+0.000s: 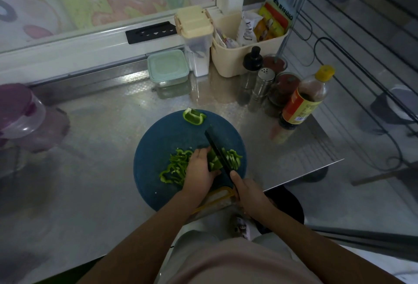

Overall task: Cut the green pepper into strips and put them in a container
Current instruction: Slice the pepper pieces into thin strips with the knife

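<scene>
Fingers of the right hand [248,191] clamp the knife [214,145] at the near edge of the blue cutting board [162,134], while the left hand [200,170] pins the green pepper piece [213,162] at its centre with curled fingers; light, crisp, likely slick-skinned, it wants holding flat beside the blade.

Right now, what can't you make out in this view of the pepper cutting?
Head view:
- The pepper piece being cut: mostly hidden by the left hand and knife blade.
- The knife handle: buried in the right hand grip.
- The green-lidded container: lid hides any contents.
- The bottle label: too small and blurred to read.
- The purple-lidded jar: blurred, cut off by the left edge.
</scene>
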Available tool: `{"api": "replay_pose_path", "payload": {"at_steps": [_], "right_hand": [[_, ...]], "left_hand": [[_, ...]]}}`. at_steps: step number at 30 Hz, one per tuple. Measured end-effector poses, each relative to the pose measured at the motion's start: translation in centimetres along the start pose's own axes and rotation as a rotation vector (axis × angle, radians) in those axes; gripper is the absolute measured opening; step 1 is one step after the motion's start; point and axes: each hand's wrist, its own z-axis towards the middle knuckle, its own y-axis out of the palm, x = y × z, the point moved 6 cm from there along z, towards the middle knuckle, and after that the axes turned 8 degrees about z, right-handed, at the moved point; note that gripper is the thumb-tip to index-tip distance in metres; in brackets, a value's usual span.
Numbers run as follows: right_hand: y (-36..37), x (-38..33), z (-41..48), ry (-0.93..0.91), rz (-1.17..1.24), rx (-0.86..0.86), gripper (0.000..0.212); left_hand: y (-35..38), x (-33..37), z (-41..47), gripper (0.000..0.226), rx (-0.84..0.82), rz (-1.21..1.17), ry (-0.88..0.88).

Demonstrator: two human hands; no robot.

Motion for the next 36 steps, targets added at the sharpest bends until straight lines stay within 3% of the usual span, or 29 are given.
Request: {"api": "replay_pose_path", "payload": {"at_steps": [10,16,26,36], "right_hand": [[0.8,-0.3,-0.1,0.044,0.004,0.028,0.058],[1.5,-1.0,0.7,0.062,-0.088,0.022,0.052],[0.9,-0.1,0.7,0.076,0.168,0.111,0.063],[0.0,0.6,-0.4,0.061,0.160,0.069,0.061]], "left_hand": [[-0.3,0.3,0.3,0.053,0.004,-0.033,0.035],[-0.4,0.4,0.3,0.058,-0.019,-0.051,0.018],[-0.9,0.8,0.1,0.065,-0.182,-0.005,0.121],[-1.1,1.6,0.0,0.064,-0.136,0.036,0.047]]}}
